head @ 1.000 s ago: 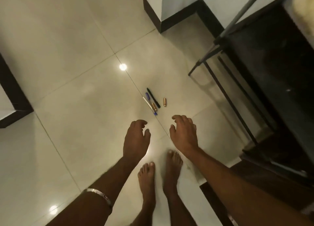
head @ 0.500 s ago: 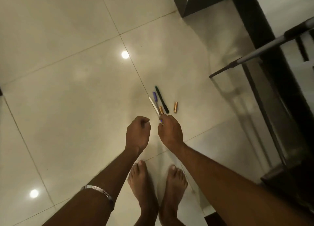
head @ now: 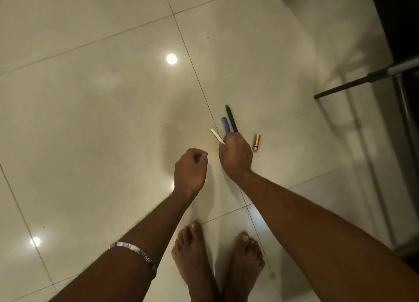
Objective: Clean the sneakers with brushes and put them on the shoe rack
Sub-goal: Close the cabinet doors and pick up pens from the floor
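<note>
No sneakers, brushes or shoe rack can be seen in the head view, so where the task's things are cannot be told from here. What is being handled instead is a small cluster of slim items on the tiled floor (head: 90,120). The right hand (head: 235,156) is lowered over them, and its fingers are curled around the near ends of a white stick (head: 217,135), a purple pen (head: 225,124) and a dark pen with a green tip (head: 231,118); whether all three are truly gripped or only covered cannot be told, though the grip looks to be grasping at least the white stick, whose end disappears into the fist. The items are probably being gathered together because they lie side by side and can be taken in one sweep. A small copper-coloured cylinder (head: 256,142) is left just beside the hand, apart from it.

The left hand (head: 191,169) is held clenched nearby, above the floor, with nothing visible in it; a metal bangle (head: 133,253) is worn on that forearm. Bare feet (head: 192,256) are planted close behind the hands. A dark metal tube (head: 353,84) slants in from the right edge. The cleaning itself is judged not yet begun.
</note>
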